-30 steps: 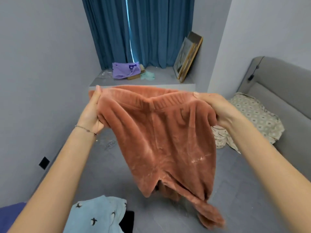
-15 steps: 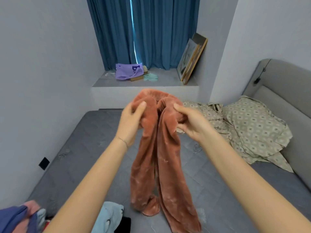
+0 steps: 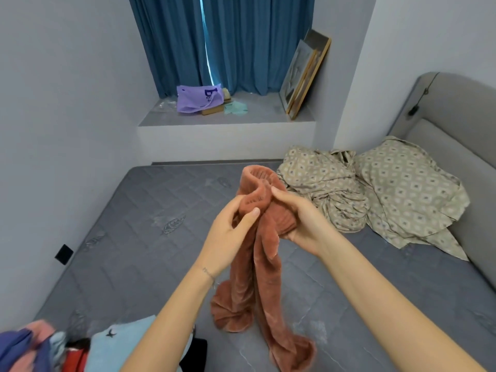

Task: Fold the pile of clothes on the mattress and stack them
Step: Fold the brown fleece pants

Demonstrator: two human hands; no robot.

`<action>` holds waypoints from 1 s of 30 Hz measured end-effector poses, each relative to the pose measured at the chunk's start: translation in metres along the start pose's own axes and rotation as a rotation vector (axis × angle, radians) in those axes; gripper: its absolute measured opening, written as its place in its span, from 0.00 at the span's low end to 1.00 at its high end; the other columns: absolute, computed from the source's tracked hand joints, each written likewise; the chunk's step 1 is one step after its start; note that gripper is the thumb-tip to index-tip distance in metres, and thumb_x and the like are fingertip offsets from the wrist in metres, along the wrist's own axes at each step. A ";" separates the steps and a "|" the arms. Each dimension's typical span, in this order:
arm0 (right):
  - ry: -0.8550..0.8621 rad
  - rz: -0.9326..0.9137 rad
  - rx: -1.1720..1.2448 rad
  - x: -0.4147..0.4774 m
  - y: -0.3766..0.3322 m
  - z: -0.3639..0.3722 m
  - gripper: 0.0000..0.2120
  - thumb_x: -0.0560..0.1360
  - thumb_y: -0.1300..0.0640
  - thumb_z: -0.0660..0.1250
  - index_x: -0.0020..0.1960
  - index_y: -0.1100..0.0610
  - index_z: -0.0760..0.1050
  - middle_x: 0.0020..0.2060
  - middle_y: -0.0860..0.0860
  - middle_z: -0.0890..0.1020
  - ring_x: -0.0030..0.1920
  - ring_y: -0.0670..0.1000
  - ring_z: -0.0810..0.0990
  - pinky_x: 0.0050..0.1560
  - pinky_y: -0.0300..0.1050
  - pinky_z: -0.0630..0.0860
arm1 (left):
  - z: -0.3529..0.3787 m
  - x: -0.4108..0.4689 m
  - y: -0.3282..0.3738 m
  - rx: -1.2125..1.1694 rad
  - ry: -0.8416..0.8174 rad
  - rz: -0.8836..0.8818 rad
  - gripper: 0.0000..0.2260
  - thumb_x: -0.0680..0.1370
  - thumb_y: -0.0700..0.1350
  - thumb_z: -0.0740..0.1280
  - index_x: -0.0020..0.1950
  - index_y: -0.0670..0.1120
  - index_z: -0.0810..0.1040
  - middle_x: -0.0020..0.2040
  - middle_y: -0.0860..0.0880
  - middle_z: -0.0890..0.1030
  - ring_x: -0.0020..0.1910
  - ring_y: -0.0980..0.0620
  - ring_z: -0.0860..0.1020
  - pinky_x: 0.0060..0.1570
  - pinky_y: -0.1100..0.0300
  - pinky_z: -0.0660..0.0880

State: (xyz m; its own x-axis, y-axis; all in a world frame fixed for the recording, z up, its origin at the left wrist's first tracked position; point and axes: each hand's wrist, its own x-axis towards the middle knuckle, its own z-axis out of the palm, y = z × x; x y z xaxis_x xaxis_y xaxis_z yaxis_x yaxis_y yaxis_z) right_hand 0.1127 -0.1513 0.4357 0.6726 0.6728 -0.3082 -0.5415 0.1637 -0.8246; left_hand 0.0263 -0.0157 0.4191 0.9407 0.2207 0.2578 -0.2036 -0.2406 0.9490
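– Both hands are close together at the top of the rust-orange plush fleece trousers (image 3: 257, 277). The left hand (image 3: 230, 232) pinches the ribbed waistband between thumb and fingers, and the right hand (image 3: 298, 221) is curled round the bunched cloth just beside it.

– Where is the garment itself?

– It is held up over the grey quilted mattress (image 3: 150, 237). The two legs hang side by side, and their cuffs are crumpled on the surface.

– How would you expect it to handle?

– Soft and limp, light for its bulk, I'd judge. The pile looks grippy rather than slick, so it should stay where it is laid. The elastic waistband is the firmest edge and the best place to hold, with the cuffs as the other end.

– Anything you can't make out?

– Whether the legs lie seam to seam, since the folds hide that. The right palm covers part of the waistband. The heap of mixed blue, pink and red clothes (image 3: 80, 350) at the lower left is cut off by the frame and partly behind the left forearm, so I can't count the pieces. I see no folded stack. Crumpled beige patterned bedding (image 3: 375, 194) lies near the headboard.
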 end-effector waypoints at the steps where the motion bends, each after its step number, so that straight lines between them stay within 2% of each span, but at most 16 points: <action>1: -0.004 0.012 -0.024 0.000 0.003 -0.002 0.21 0.76 0.50 0.64 0.66 0.57 0.75 0.58 0.57 0.81 0.55 0.53 0.80 0.53 0.48 0.77 | 0.001 -0.002 -0.001 0.015 -0.021 0.000 0.14 0.78 0.50 0.65 0.61 0.47 0.78 0.58 0.53 0.81 0.61 0.56 0.77 0.62 0.60 0.71; 4: 0.026 0.033 -0.092 0.004 0.012 -0.007 0.27 0.69 0.46 0.69 0.64 0.56 0.77 0.53 0.55 0.83 0.51 0.50 0.82 0.51 0.44 0.78 | 0.000 -0.008 -0.005 0.050 -0.047 0.012 0.11 0.80 0.44 0.65 0.62 0.48 0.78 0.59 0.56 0.80 0.62 0.60 0.75 0.61 0.67 0.69; 7: 0.069 0.019 -0.161 0.008 0.021 -0.014 0.21 0.71 0.51 0.71 0.60 0.61 0.79 0.51 0.58 0.84 0.49 0.53 0.83 0.49 0.45 0.79 | -0.005 -0.009 -0.011 0.026 0.040 -0.036 0.10 0.81 0.42 0.63 0.61 0.46 0.78 0.58 0.53 0.80 0.60 0.61 0.76 0.62 0.63 0.71; 10: 0.202 -0.037 -0.549 0.012 0.022 -0.028 0.11 0.73 0.59 0.72 0.53 0.63 0.81 0.48 0.59 0.84 0.46 0.53 0.82 0.46 0.44 0.77 | -0.025 -0.006 -0.014 -0.085 0.233 -0.111 0.07 0.82 0.41 0.60 0.54 0.49 0.77 0.49 0.56 0.80 0.50 0.66 0.77 0.53 0.68 0.73; 12: 0.299 -0.051 -0.819 0.017 0.024 -0.037 0.07 0.72 0.61 0.72 0.50 0.60 0.81 0.45 0.56 0.84 0.45 0.53 0.82 0.47 0.46 0.77 | -0.039 -0.002 -0.016 -0.124 0.324 -0.142 0.07 0.82 0.43 0.60 0.52 0.52 0.76 0.48 0.58 0.80 0.48 0.67 0.78 0.52 0.69 0.73; 14: 0.319 -0.087 -0.947 0.021 0.029 -0.039 0.13 0.72 0.61 0.71 0.56 0.55 0.76 0.42 0.50 0.82 0.43 0.51 0.81 0.46 0.46 0.76 | -0.048 0.002 -0.017 -0.117 0.341 -0.158 0.07 0.82 0.45 0.59 0.53 0.53 0.76 0.49 0.57 0.81 0.49 0.65 0.79 0.52 0.66 0.74; 16: 0.290 -0.165 -1.024 0.022 0.041 -0.036 0.25 0.72 0.58 0.72 0.64 0.49 0.65 0.43 0.44 0.78 0.39 0.43 0.77 0.40 0.40 0.72 | -0.052 0.004 -0.018 -0.084 0.346 -0.164 0.07 0.82 0.46 0.59 0.54 0.52 0.77 0.50 0.56 0.82 0.51 0.63 0.80 0.53 0.64 0.74; 19: 0.249 -0.319 -1.165 0.023 0.067 -0.038 0.33 0.71 0.54 0.74 0.68 0.47 0.58 0.59 0.42 0.74 0.36 0.37 0.71 0.43 0.43 0.69 | -0.058 0.005 -0.019 -0.070 0.385 -0.163 0.08 0.82 0.47 0.60 0.54 0.51 0.78 0.50 0.54 0.83 0.53 0.58 0.80 0.57 0.59 0.75; 21: 0.236 -0.405 -1.258 0.023 0.082 -0.040 0.31 0.72 0.52 0.73 0.68 0.46 0.61 0.63 0.40 0.72 0.42 0.39 0.75 0.47 0.44 0.70 | -0.063 0.006 -0.021 -0.080 0.414 -0.167 0.08 0.82 0.47 0.60 0.52 0.51 0.79 0.50 0.54 0.83 0.53 0.57 0.80 0.58 0.57 0.75; 23: 0.242 -0.444 -1.310 0.024 0.093 -0.039 0.24 0.73 0.50 0.71 0.65 0.46 0.67 0.60 0.41 0.77 0.54 0.47 0.78 0.50 0.46 0.72 | -0.067 0.005 -0.021 -0.075 0.416 -0.167 0.08 0.82 0.47 0.61 0.52 0.51 0.79 0.49 0.54 0.83 0.53 0.56 0.80 0.58 0.56 0.75; 27: 0.270 -0.516 -1.307 0.028 0.112 -0.037 0.15 0.77 0.51 0.67 0.62 0.50 0.74 0.55 0.45 0.82 0.55 0.51 0.79 0.53 0.47 0.73 | -0.079 0.003 -0.025 -0.054 0.433 -0.154 0.08 0.82 0.47 0.61 0.49 0.51 0.80 0.47 0.52 0.83 0.51 0.53 0.81 0.55 0.54 0.77; 30: 0.295 -0.575 -1.300 0.032 0.122 -0.033 0.16 0.79 0.54 0.58 0.64 0.55 0.74 0.56 0.50 0.80 0.57 0.52 0.77 0.59 0.48 0.71 | -0.085 0.002 -0.028 -0.108 0.480 -0.176 0.09 0.82 0.46 0.61 0.44 0.50 0.79 0.42 0.53 0.82 0.45 0.55 0.81 0.48 0.59 0.77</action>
State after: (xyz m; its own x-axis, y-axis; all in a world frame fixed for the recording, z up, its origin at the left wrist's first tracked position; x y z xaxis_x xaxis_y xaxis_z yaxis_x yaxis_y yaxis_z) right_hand 0.0849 -0.1341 0.3094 0.7991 0.5448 0.2543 0.5567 -0.5108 -0.6552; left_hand 0.0107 0.0715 0.4085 0.7378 0.6638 0.1225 -0.1041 -0.0674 0.9923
